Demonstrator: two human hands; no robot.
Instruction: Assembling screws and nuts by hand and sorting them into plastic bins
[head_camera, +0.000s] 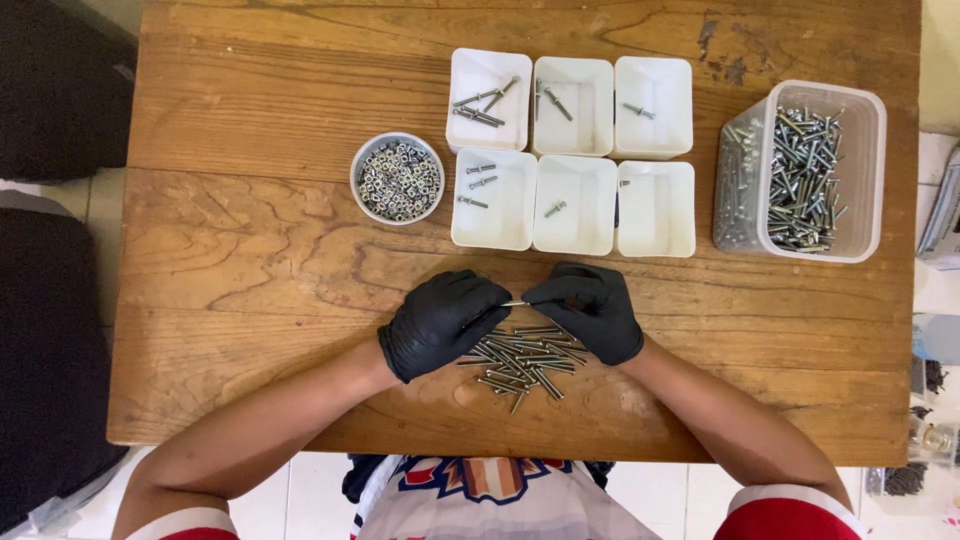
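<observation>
Both hands wear black gloves and meet over the wooden table (250, 250). My left hand (443, 320) and my right hand (588, 310) each pinch an end of one thin silver screw (514, 303) held level between them. Just below the hands lies a loose pile of long silver screws (522, 360). Beyond the hands stand six white square trays (572, 155) in two rows, each holding a few screws or bolts; the near right one looks nearly bare.
A round white bowl of small nuts (398, 178) sits left of the trays. A clear plastic tub of long screws (803, 172) stands at the right. Dark chairs flank the table's left side; small containers sit off its right edge.
</observation>
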